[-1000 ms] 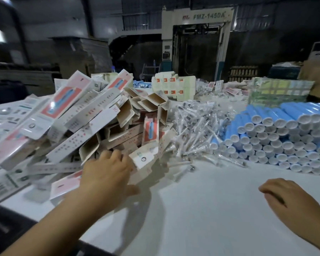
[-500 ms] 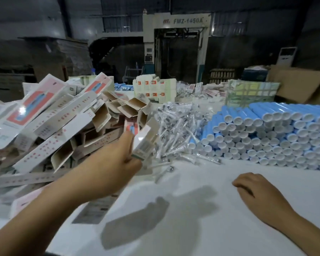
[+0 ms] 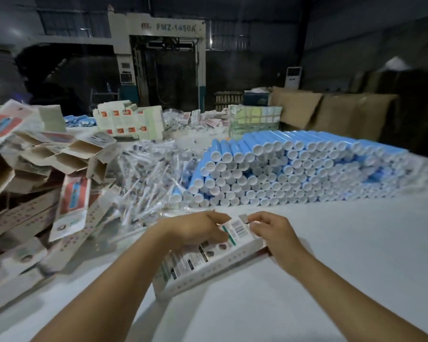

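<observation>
At nine o'clock a loose pile of flattened white cardboard cartons with red-and-blue print (image 3: 47, 169) slumps on the white worktop (image 3: 344, 255). Just beside it, toward eleven o'clock, lies a heap of clear-wrapped white plastic pieces (image 3: 148, 178). The left forearm enters from seven o'clock and runs up toward the middle. There the left hand (image 3: 195, 229) lies palm-down over the far part of a long white printed cardboard carton (image 3: 203, 261), its fingers curled and clamped on the carton's top face. The carton lies slantwise at the centre, near end toward six o'clock and far end pointing to one o'clock; whether it rests on the worktop or hangs just above it I cannot tell. The right hand (image 3: 274, 234), its forearm coming in from five o'clock, meets that far end. Its thumb and forefinger are pinched together on the small grey end flap (image 3: 243, 217), and its other fingers curl against the carton's right edge. From one to three o'clock a stack of blue tubes with white caps (image 3: 294, 166) lies well apart from both hands.
</observation>
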The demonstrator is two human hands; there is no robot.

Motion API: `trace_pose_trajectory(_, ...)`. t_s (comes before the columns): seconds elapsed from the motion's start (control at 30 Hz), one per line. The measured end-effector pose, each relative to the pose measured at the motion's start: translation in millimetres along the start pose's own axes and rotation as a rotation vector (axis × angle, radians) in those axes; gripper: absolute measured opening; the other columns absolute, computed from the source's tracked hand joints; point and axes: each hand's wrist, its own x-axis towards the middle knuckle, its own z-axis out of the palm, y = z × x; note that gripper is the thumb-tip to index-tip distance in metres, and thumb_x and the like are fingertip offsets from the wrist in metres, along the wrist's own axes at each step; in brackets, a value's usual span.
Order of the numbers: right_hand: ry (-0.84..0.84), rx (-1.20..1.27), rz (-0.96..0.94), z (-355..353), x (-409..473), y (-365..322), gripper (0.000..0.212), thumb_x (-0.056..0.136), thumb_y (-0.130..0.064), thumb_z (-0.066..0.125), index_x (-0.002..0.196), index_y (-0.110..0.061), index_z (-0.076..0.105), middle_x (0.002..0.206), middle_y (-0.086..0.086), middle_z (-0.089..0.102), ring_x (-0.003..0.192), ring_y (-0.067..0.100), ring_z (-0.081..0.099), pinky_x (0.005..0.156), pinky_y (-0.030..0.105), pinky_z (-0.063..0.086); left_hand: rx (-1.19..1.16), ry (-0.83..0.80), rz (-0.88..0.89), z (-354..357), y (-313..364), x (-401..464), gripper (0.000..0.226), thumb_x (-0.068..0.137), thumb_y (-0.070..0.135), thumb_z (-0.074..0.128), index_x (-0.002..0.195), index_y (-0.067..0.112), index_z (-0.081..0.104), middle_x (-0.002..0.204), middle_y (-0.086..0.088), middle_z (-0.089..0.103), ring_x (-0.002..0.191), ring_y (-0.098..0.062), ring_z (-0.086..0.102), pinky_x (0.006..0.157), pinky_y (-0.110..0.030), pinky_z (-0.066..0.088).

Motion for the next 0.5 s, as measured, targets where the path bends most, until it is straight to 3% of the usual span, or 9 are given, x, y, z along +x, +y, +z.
trace_pose_trajectory(0.07,0.022,0.021,0.029,0.9,2.1,0.6,0.033,0.084,0.003,0.056,0.067,-0.021,0.072,0.071,0.005,0.071,0.064,0.021,0.065,0.063,0.038,0.049,0.130,0.070,0.020,1.3,-2.7,3.5,0.031,0.097,0.016,0.052,0.127,0.007,0.055,0.109,-0.013,0.064,0.082,-0.014,0.055,0.074,-0.028,0.048)
trace_pose_trajectory(0.13,0.078,0.046,0.043,-0.2,5.0,1.0,0.031,0.082,0.003,0.057,0.067,-0.020,0.071,0.076,0.007,0.072,0.069,0.024,0.065,0.064,0.041,0.051,0.447,0.192,0.018,5.1,-7.5,0.5,0.052,0.089,0.049,0.059,0.132,0.022,0.047,0.119,0.004,0.060,0.098,-0.012,0.057,0.084,-0.031,0.046)
trace_pose_trajectory(0.2,0.127,0.067,0.051,-0.4,6.5,0.1,0.029,0.082,0.002,0.058,0.068,-0.020,0.072,0.081,0.008,0.073,0.078,0.031,0.065,0.070,0.046,0.053,0.744,0.331,0.011,15.2,-12.2,-3.8,0.074,0.072,0.072,0.058,0.130,0.032,0.037,0.123,0.010,0.053,0.104,-0.015,0.054,0.078,-0.031,0.041)
trace_pose_trajectory(0.27,0.143,0.064,0.060,0.6,6.9,-0.4,0.029,0.083,0.001,0.059,0.068,-0.021,0.072,0.082,0.007,0.073,0.083,0.032,0.065,0.074,0.046,0.052,0.919,0.421,0.003,27.0,-19.0,-2.1,0.084,0.070,0.075,0.057,0.135,0.030,0.028,0.124,0.008,0.049,0.109,-0.019,0.051,0.073,-0.032,0.035)
trace_pose_trajectory(0.4,0.131,0.008,0.055,-1.0,2.6,-2.7,0.025,0.087,-0.002,0.057,0.073,-0.019,0.070,0.081,0.005,0.071,0.084,0.030,0.066,0.076,0.048,0.054,1.023,0.585,0.123,39.7,-35.0,-2.1,0.074,0.084,0.065,0.046,0.140,0.025,0.019,0.126,0.006,0.043,0.113,-0.021,0.043,0.081,-0.034,0.033)
trace_pose_trajectory(0.5,0.254,-0.184,-0.144,-11.1,4.0,-30.7,0.023,0.090,-0.010,0.058,0.077,-0.029,0.063,0.079,-0.001,0.066,0.076,0.019,0.060,0.067,0.031,0.049,1.095,0.605,0.164,45.4,-44.6,-6.1,0.067,0.089,0.058,0.039,0.142,0.024,0.016,0.128,0.006,0.041,0.113,-0.022,0.040,0.088,-0.037,0.030)
